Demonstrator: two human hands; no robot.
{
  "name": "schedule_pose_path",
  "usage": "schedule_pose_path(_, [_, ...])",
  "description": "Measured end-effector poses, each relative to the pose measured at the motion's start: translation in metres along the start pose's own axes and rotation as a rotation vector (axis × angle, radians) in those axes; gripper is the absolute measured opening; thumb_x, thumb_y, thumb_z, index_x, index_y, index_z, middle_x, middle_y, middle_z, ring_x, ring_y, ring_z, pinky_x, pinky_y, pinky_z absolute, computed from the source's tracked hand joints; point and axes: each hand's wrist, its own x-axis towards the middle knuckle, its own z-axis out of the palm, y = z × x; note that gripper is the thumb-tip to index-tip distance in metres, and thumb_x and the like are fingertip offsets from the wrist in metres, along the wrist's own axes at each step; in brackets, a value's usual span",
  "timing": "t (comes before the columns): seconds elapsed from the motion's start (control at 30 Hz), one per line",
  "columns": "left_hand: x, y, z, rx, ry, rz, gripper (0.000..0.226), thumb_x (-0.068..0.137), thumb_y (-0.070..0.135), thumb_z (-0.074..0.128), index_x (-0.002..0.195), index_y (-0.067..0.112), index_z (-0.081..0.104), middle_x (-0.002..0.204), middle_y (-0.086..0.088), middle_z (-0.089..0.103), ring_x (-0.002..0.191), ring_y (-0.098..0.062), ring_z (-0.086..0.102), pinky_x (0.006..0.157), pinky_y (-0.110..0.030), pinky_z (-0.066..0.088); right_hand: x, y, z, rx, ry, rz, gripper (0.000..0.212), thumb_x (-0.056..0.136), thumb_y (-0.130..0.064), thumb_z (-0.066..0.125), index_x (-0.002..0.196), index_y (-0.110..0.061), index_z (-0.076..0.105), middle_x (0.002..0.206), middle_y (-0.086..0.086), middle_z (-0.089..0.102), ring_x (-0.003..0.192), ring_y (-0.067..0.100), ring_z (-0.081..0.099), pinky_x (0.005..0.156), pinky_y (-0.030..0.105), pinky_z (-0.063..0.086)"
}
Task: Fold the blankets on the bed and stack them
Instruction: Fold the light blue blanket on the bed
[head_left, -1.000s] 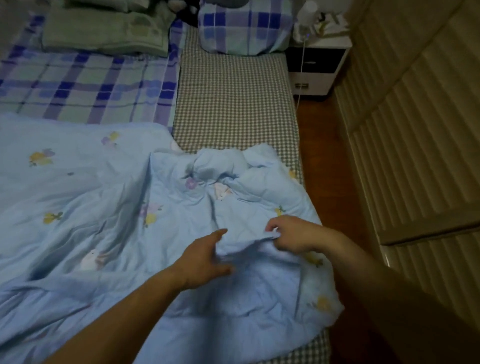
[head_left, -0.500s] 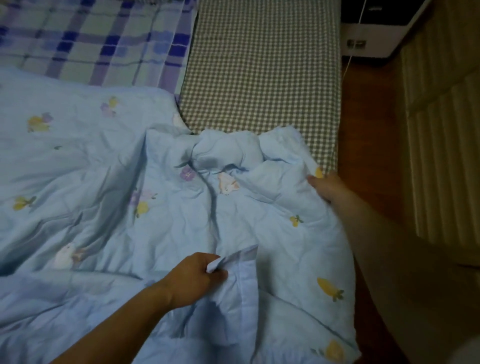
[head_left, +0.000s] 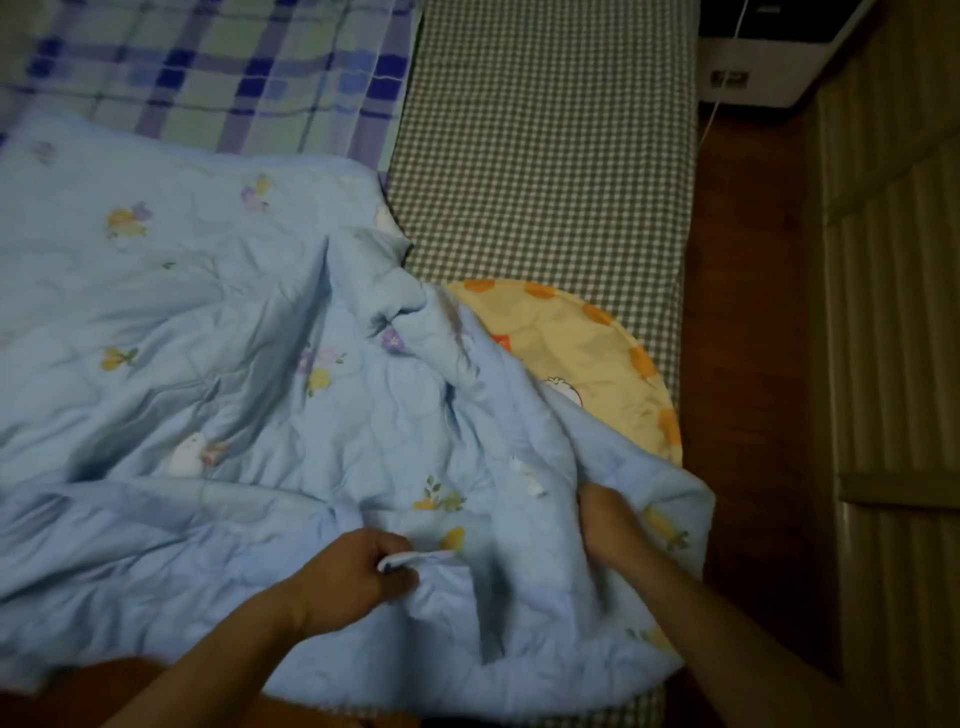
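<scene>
The light blue blanket (head_left: 218, 364) is spread over the left and middle of the bed (head_left: 545, 156), crumpled and not yet folded. Its near edge is pinched by the left hand (head_left: 358, 577), in the same place as half a second ago. The right hand (head_left: 605, 519), which was reaching to the far right border then, is now brought near and is gripping a thick fold of the blanket. By this pull a round yellow cushion (head_left: 597, 353) was uncovered on the checked sheet. It is judged that the right side is being gathered for a first fold. To the right, the blanket hangs a little over the bed edge, above the dark wooden floor (head_left: 753, 364). Open room is seen on the checked sheet beyond the cushion.
</scene>
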Motion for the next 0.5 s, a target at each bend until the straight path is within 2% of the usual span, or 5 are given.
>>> schedule_pose_path(0.17, [-0.021, -0.006, 0.014, 0.036, 0.118, -0.003, 0.025, 0.095, 0.021, 0.064, 0.070, 0.020, 0.064, 0.065, 0.015, 0.062, 0.065, 0.002, 0.058, 0.063, -0.014, 0.040, 0.015, -0.049, -0.035, 0.718, 0.110, 0.123, 0.023, 0.098, -0.028, 0.052, 0.117, -0.022, 0.063, 0.130, 0.010, 0.062, 0.108, 0.022, 0.060, 0.094, 0.038, 0.048])
schedule_pose_path(0.27, [-0.036, -0.009, 0.027, -0.088, 0.214, 0.001, 0.025, 0.096, 0.012, 0.062, 0.085, 0.032, 0.072, 0.086, 0.022, 0.070, 0.083, 0.007, 0.063, 0.073, -0.010, 0.045, -0.016, -0.061, -0.016, 0.471, -0.092, 0.032, 0.074, 0.092, -0.054, 0.060, 0.153, -0.027, 0.030, 0.158, 0.002, 0.031, 0.143, 0.024, 0.034, 0.114, 0.041, 0.032])
schedule_pose_path(0.37, [-0.052, -0.015, 0.037, -0.135, 0.329, 0.046, 0.028, 0.093, 0.019, 0.063, 0.092, 0.045, 0.072, 0.100, 0.020, 0.067, 0.099, 0.012, 0.058, 0.082, -0.004, 0.041, -0.044, -0.049, 0.031, 0.085, -0.063, 0.071, 0.117, 0.080, -0.048, 0.077, 0.158, -0.028, -0.008, 0.164, 0.005, -0.007, 0.152, 0.028, 0.007, 0.120, 0.040, 0.020])
schedule_pose_path(0.43, [-0.062, -0.020, 0.041, -0.064, 0.345, 0.087, 0.024, 0.085, 0.034, 0.058, 0.094, 0.052, 0.071, 0.106, 0.021, 0.065, 0.106, 0.014, 0.054, 0.089, -0.002, 0.038, -0.059, -0.033, 0.057, 0.049, -0.002, 0.168, 0.112, 0.085, -0.029, 0.075, 0.158, -0.026, -0.010, 0.163, 0.011, -0.002, 0.148, 0.032, 0.017, 0.116, 0.038, 0.030])
schedule_pose_path(0.5, [-0.068, -0.026, 0.041, -0.031, 0.351, 0.105, 0.029, 0.083, 0.025, 0.057, 0.104, 0.042, 0.069, 0.115, 0.017, 0.064, 0.108, 0.015, 0.053, 0.093, -0.006, 0.040, -0.065, -0.020, 0.063, 0.136, 0.172, 0.225, 0.087, 0.088, -0.012, 0.065, 0.158, -0.023, 0.013, 0.157, 0.014, 0.021, 0.137, 0.035, 0.036, 0.107, 0.042, 0.042])
